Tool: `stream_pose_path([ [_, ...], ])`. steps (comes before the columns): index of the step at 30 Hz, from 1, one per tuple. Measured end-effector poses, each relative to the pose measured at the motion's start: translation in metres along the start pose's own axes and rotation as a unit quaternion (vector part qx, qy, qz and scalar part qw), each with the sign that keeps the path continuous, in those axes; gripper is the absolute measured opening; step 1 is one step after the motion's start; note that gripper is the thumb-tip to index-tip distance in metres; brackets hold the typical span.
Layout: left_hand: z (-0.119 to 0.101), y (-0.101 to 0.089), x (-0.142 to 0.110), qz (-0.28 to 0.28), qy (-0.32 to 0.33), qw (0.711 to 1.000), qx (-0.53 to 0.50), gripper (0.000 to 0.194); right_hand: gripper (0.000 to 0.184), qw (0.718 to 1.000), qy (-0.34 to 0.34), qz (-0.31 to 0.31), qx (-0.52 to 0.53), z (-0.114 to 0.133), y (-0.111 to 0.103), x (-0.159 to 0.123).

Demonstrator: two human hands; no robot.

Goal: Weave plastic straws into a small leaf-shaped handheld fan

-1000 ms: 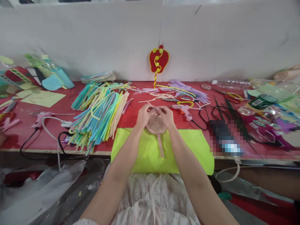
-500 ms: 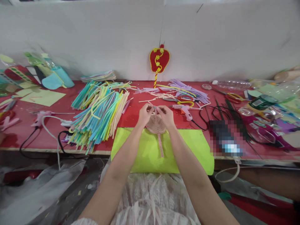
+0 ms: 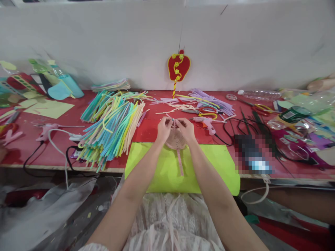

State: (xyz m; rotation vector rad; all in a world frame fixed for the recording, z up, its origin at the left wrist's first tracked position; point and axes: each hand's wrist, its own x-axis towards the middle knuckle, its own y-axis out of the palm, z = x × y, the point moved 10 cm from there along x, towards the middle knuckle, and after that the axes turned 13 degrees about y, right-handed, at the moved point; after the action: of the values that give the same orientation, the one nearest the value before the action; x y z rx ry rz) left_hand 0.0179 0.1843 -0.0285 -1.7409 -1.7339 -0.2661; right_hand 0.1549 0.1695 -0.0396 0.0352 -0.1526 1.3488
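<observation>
Close together at the top of a small pink round fan (image 3: 176, 140) are my two hands. The fan looks built from pipe cleaners, and its twisted handle (image 3: 180, 163) points down toward me over a lime-green sheet (image 3: 162, 167). My left hand (image 3: 164, 128) is closed in a pinch on a pink pipe cleaner (image 3: 174, 122) at the fan's upper edge. Pinching the same spot from the other side is my right hand (image 3: 185, 127). Fingers cover much of the upper part of the fan.
A pile of pastel pipe cleaners (image 3: 112, 129) lies left, purple ones (image 3: 201, 99) behind. Pink glue guns (image 3: 205, 123) (image 3: 48, 131), yellow-handled scissors (image 3: 208, 112) and cables surround my hands. A red apple-shaped fan (image 3: 179, 68) stands against the wall. Plastic bottles (image 3: 261, 94) are right.
The view has shifted very slightly. Both hands stay pinched at the fan's top edge, the left fingers moved a touch to the right.
</observation>
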Motion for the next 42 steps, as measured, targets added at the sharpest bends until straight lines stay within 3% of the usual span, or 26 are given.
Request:
stream_pose_path([
  [7,-0.026,0.002,0.0,0.142,0.138,0.972,0.128,0.017,0.024,0.999,0.022,0.019,-0.041,-0.011,-0.007,0.008],
  [11,-0.027,0.006,-0.008,0.23,0.162,0.944,0.171,0.02,0.02,0.994,0.043,0.093,-0.047,-0.012,0.006,0.005],
  [15,-0.027,0.011,-0.016,0.273,0.162,0.935,0.158,0.022,0.019,0.987,0.046,0.147,-0.048,-0.009,0.016,0.0],
  [27,-0.034,0.01,-0.017,0.247,0.209,0.924,0.205,0.022,0.02,0.987,0.045,0.141,-0.067,-0.015,0.017,0.0],
  [42,-0.034,0.005,-0.015,0.233,0.168,0.95,0.123,0.016,0.026,0.99,0.04,0.131,-0.039,-0.003,0.017,-0.006],
])
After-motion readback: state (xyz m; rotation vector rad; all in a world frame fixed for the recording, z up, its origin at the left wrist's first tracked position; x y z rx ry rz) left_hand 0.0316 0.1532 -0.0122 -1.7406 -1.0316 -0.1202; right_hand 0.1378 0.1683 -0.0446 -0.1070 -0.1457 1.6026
